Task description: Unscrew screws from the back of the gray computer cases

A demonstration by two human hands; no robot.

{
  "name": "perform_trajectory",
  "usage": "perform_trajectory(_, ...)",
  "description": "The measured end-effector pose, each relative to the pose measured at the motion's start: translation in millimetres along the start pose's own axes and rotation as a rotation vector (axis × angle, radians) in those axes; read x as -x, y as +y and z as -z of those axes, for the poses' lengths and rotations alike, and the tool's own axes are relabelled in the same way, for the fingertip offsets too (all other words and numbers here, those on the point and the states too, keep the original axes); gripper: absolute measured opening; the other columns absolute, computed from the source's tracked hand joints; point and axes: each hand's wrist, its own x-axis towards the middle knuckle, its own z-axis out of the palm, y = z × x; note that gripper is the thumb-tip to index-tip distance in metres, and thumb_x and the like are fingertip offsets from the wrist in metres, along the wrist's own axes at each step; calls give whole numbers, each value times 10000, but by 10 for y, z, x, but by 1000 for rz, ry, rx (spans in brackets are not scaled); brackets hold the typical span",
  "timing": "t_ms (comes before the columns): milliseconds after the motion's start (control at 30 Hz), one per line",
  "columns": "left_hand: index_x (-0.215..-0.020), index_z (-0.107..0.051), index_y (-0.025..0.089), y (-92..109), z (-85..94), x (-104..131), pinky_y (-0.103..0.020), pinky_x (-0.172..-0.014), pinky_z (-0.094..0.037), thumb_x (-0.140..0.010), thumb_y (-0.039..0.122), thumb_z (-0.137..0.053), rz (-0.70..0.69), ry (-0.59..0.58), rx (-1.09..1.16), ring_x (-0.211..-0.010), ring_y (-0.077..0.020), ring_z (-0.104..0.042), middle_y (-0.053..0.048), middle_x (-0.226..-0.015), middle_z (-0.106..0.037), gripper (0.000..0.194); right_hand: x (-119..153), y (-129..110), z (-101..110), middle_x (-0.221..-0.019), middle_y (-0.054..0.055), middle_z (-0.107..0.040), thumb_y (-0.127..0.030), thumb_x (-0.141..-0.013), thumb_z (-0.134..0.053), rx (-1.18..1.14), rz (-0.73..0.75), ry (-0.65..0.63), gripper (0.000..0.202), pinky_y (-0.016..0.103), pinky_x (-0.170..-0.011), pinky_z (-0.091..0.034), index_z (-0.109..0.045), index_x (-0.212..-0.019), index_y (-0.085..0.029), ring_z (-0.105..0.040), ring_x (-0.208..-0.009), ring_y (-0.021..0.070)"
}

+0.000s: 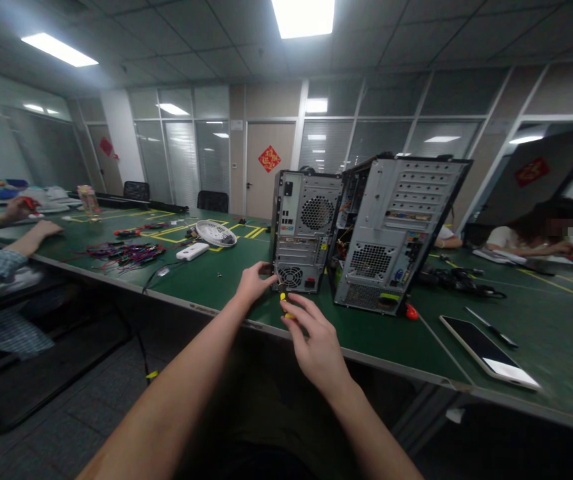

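My right hand is closed around the handle of a screwdriver with a yellow and black grip. The screwdriver points up and away, its tip end at the lower left corner of a computer case that stands upright with its back panel facing me. My left hand is at that same corner, thumb and fingers drawn together beside the screwdriver's tip. What those fingertips pinch is too small to make out. A second, larger computer case stands just to the right, leaning slightly.
A phone, a slim pen-like tool, a red-tipped object and black cables lie right. Left are a white power strip, a round white basket and bundled wires. Co-workers sit at both sides.
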Motion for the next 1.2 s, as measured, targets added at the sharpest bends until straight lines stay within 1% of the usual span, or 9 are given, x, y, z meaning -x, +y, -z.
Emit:
perform_trajectory(67, -1082, -722, 193, 9, 1, 2, -360, -950, -604, -812, 335, -828, 0, 3, 0, -1010, -224, -770, -94, -1094, -803, 323, 10, 7, -8, -1356, 108, -684, -148, -1004, -565, -6, 1, -3, 325, 381, -1095, -562, -737, -1265, -239, -678, -1246, 229)
perform_trajectory(233, -1070, -730, 184, 42, 4, 4, -355, -936, -606, -840, 344, -804, 13, 12, -8, -994, -221, -771, -97, -1080, -807, 289, 17, 11, -42, -1290, 123, -697, -166, -997, -588, -20, -10, 44, 266, 384, -1055, -585, -734, -1212, -223, -702, -1180, 235)
perform_trajectory(400, -1059, -737, 184, 49, 8, -4, -348, -923, -608, -870, 304, -772, 23, 25, 8, -984, -219, -772, -91, -1083, -809, 227, 5, 8, -32, -1281, 126, -703, -175, -1008, -578, -4, -3, 73, 234, 403, -1071, -570, -712, -1192, -227, -690, -1205, 243)
perform_trajectory(633, -1066, -741, 182, 29, 7, -9, -346, -932, -604, -882, 288, -762, 12, 22, 17, -994, -219, -772, -92, -1081, -812, 213, 13, 39, -43, -1319, 132, -696, -211, -998, -623, -7, -20, 60, 169, 421, -1077, -567, -682, -1156, -217, -679, -1235, 255)
perform_trajectory(767, -1070, -742, 181, 37, 9, -8, -341, -933, -602, -884, 281, -759, 8, 20, 26, -988, -215, -773, -88, -1076, -813, 213, 7, 31, -39, -1288, 125, -704, -229, -993, -638, -18, -40, 57, 172, 409, -1045, -586, -691, -1156, -217, -694, -1193, 250)
perform_trajectory(1000, -1067, -747, 182, 37, 10, -5, -339, -927, -604, -884, 295, -757, 4, 24, 26, -971, -212, -774, -82, -1056, -815, 215, 9, 12, -33, -1269, 114, -707, -203, -983, -644, 0, -19, 66, 260, 377, -1015, -599, -752, -1217, -239, -715, -1147, 241)
perform_trajectory(1100, -1076, -749, 184, 31, 8, -4, -349, -934, -604, -883, 315, -758, 1, 26, 23, -981, -218, -773, -86, -1067, -814, 234, 16, 25, -50, -1226, 110, -711, -212, -971, -672, 2, -37, 92, 238, 375, -1004, -600, -752, -1194, -230, -713, -1124, 241)
perform_trajectory(1200, -1077, -750, 183, 38, 10, -5, -358, -938, -603, -882, 319, -758, 11, 22, 13, -986, -225, -773, -92, -1072, -813, 238, 19, 40, -65, -1165, 100, -707, -246, -949, -716, -28, -62, 105, 199, 355, -927, -624, -744, -1146, -225, -728, -1025, 228)
